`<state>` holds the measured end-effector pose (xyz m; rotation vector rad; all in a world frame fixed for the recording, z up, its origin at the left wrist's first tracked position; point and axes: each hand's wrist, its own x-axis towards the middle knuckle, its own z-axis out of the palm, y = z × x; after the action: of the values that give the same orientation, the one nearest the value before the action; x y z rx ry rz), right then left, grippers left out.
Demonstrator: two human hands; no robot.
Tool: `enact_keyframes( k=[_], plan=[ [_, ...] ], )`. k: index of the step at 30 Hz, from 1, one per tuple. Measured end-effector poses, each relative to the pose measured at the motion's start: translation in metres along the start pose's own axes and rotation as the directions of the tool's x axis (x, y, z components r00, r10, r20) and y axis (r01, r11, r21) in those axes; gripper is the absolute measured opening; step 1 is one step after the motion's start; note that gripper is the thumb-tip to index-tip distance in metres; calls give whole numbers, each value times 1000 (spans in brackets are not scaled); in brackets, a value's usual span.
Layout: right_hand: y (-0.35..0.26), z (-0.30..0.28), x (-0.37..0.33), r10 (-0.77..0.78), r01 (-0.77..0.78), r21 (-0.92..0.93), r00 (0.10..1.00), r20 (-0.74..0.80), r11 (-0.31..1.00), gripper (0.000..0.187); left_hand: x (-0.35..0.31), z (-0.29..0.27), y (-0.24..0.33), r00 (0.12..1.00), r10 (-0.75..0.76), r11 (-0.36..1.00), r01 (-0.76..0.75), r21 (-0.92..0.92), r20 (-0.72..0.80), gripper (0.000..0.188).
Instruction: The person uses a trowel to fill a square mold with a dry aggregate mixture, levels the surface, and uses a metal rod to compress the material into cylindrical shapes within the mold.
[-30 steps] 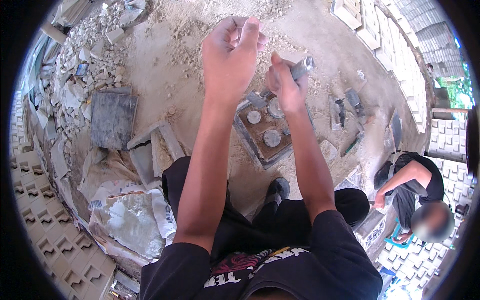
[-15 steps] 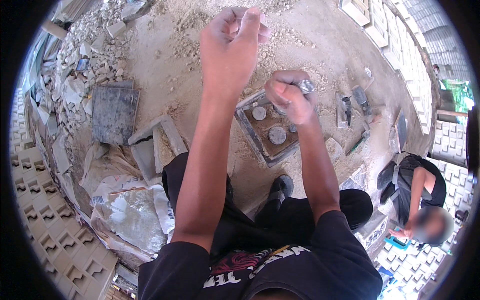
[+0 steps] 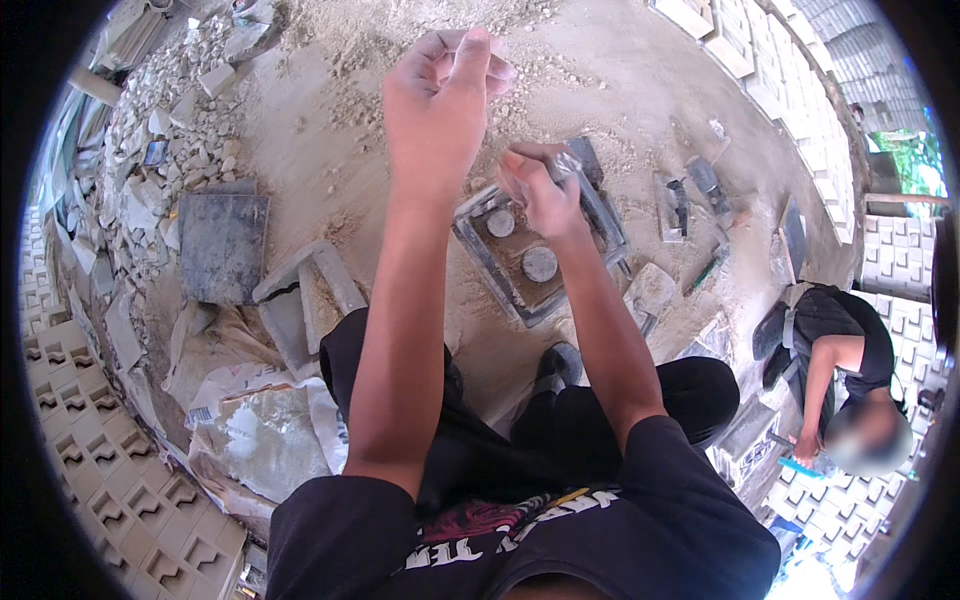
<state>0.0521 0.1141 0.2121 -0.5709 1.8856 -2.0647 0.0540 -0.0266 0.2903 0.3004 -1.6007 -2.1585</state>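
Note:
My left hand [image 3: 440,95] is raised at the top middle, fingers curled in and thumb up, pale dust on the fingertips; whatever they hold, if anything, is hidden. Lower and to the right, my right hand [image 3: 545,195] is closed around a small shiny silver-grey piece [image 3: 570,163] whose kind I cannot make out. Beneath that hand a square grey mould frame [image 3: 523,312] lies on the ground. Inside it sit a round grey disc [image 3: 540,263] and another round disc [image 3: 501,222], with brown sandy material around them. My right hand and forearm hide part of the frame.
Left of me are a dark square slab [image 3: 222,245], angled concrete pieces [image 3: 325,275] and an opened sack of white powder [image 3: 265,435]. Rubble [image 3: 190,130] lies beyond. Hand tools [image 3: 705,185] are at right; a co-worker [image 3: 835,350] crouches farther right. Patterned blocks [image 3: 120,440] stand stacked left.
My right hand has moved left and slightly up over the mould, still gripping the shiny piece. My left hand has shifted slightly left and down. The co-worker's hand has lowered.

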Motion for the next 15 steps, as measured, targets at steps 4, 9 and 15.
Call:
enact_keyframes(
  k=[4,9,15],
  plan=[
    [7,-11,-5,-7,8,-25,999,47,1000,35,-4,13,7,1000,18,999,-18,-46,9,25],
    [-12,-28,7,79,-87,97,993,86,991,19,-6,22,8,1000,-30,998,30,-46,6,25],
    [60,-51,-2,97,-79,330,995,-39,941,18,-6,45,-4,998,-55,993,57,-106,20,22]
  ],
)
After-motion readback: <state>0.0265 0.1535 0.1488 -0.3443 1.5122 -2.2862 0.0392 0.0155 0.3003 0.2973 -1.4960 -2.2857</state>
